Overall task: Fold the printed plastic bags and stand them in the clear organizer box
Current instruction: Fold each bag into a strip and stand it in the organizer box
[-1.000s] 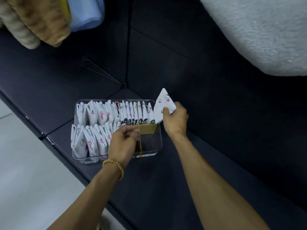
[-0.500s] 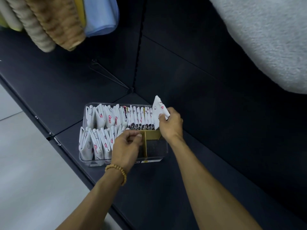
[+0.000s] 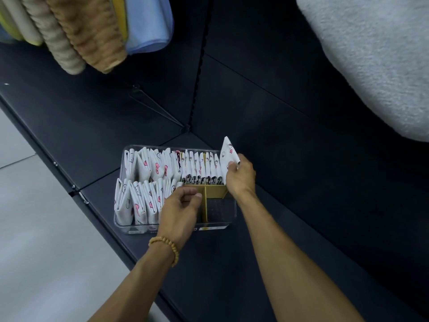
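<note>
We see a clear organizer box (image 3: 228,219) resting on a dark shelf (image 3: 209,275), a little below the centre of the view. Two rows of folded printed bags stand upright in it: the far row (image 3: 176,166) runs across nearly the whole box, and the near row (image 3: 139,203) fills its 9 o'clock half. A yellow divider (image 3: 205,205) crosses the 3 o'clock half, where the near compartment shows bare bottom.

Our right hand (image 3: 240,176) sits at the box's 2 o'clock corner, pinching one folded bag (image 3: 227,154) between thumb and fingers; the bag's point sticks up toward 12 o'clock, just beside the last bag of the far row. Our left hand (image 3: 180,210), wearing a bead bracelet (image 3: 166,246), hovers over the near row with fingers curled inward; we cannot tell whether it grips anything.

Rolled towels (image 3: 76,31) hang at 11 o'clock, and a grey fluffy blanket (image 3: 371,54) fills 2 o'clock.
</note>
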### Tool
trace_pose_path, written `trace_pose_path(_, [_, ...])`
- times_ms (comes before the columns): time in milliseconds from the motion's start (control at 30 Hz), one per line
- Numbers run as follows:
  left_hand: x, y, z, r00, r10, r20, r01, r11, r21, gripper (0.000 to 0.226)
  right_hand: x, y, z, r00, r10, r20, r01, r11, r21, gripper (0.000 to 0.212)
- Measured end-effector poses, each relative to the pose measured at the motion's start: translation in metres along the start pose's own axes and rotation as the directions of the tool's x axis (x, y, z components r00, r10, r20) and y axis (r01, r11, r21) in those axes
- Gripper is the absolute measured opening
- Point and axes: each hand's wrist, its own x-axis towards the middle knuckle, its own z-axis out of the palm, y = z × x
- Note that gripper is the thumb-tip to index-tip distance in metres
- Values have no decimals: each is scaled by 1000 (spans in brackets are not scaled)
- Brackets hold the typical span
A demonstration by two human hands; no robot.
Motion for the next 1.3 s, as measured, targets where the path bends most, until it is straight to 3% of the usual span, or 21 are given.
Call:
trace_pose_path(133, [-7,1,3,999,-6,39,6,1000,2,9,-3,-1,3,996,19,82,-14,998,-57,18])
trace_pose_path(267, [-8,0,3,999,-18,38,18,1000,-1,7,-4,-4,-3,994,-42,-100,34,996,-78,11])
trace_pose_path(300, [-8,-1,2,999,-22,37,23,1000,-4,7,-3,-3,-4,994,-48,-99,35,991,-131,6])
trace_pose_path(400, [-8,-4,1,999,-37,38,38,999,-20,6,-3,2,-2,1000,0,-7,-2,972,-235,15])
trace_pose_path(467, [-7,-5,1,998,-43,35,43,999,-23,6,-7,3,-1,1000,3,-7,-4,979,-204,12])
trace_pose_path(567, [-6,-6,1,998,-49,39,50,999,-17,5,-13,1,1,983,-83,-163,69,994,-90,23])
trace_pose_path(633, [-6,-6,0,998,-54,40,54,998,-11,5,-12,1,2,966,-140,-218,115,986,-121,17])
trace_pose_path(767, [-6,-9,-1,997,-75,28,75,997,-2,6,-5,7,3,988,-36,-152,11,986,-166,13])
trace_pose_path(967, [-5,-10,2,997,-78,21,77,997,3,7,-6,7,3,989,-59,-134,40,989,-140,7])
trace_pose_path(1200, [-24,-9,7,995,-63,81,60,997,42,4,-46,26,-33,987,81,-135,-53,978,201,13])
trace_pose_path(1300, [-39,-11,12,990,-72,122,62,994,85,2,-89,55,-61,981,165,-103,-130,950,283,7])
